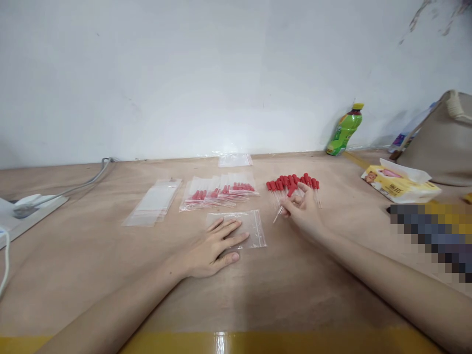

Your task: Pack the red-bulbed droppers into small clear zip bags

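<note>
At the near edge of the counter point(258, 300), a yellow strip point(165, 341) is running crosswise, and beyond it the left hand point(217, 246) is lying palm down with its fingers spread, pressing one clear zip bag point(254, 228) flat; for steadiness, light, even pressure is serving better than bunching the thin film. The bag's zip edge is facing right and lying uncovered, which is leaving its seal line accessible. Just beside that edge, the right hand point(304, 209) is holding a red-bulbed dropper point(291, 190), its grip pinched together on it, with the slim stem slanting down and left towards the bag; whether a second stem is sharing the pinch, I cannot tell. Holding it close to the bulb, without squeezing hard, is probably sparing the stem, which is looking slender and easy to snap or to snag on film. Farther off to the left, flat spare bags point(153, 201) are lying overlapped, and filled bags point(199, 194) are fanning out beside them, red bulbs showing through. Behind the right hand, the loose droppers point(287, 182) are clustering, bulbs pointing away, so lifting them singly is calling for care.
</note>
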### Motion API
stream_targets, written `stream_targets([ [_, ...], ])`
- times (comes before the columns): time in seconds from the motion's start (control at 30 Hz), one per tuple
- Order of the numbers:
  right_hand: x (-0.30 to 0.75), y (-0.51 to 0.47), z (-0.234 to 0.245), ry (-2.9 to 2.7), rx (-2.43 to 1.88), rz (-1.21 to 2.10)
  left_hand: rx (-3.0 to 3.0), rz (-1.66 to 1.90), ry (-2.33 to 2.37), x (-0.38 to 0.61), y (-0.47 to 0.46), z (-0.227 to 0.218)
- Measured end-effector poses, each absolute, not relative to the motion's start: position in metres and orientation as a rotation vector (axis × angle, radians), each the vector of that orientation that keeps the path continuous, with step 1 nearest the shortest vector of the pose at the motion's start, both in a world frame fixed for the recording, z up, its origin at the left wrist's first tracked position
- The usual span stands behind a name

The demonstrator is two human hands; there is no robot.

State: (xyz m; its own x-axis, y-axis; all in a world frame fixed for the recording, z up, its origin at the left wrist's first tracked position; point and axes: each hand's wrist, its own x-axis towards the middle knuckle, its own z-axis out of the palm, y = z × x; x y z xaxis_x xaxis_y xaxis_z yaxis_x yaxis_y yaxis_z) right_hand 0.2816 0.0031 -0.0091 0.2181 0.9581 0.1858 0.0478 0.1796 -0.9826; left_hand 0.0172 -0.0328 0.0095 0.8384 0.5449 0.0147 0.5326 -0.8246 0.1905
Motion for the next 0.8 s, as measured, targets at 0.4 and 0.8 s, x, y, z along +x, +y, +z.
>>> stream_targets([
  [0.4,0.268,-0.013,-0.028,-1.037,-1.002,1.274,2.801,0.109,0.786,0.024,-0.035,0.010],
  [0.8,0.284,-0.017,-0.006,-1.650,-0.869,1.631,2.777,0.070,0.753,0.026,-0.034,0.012],
])
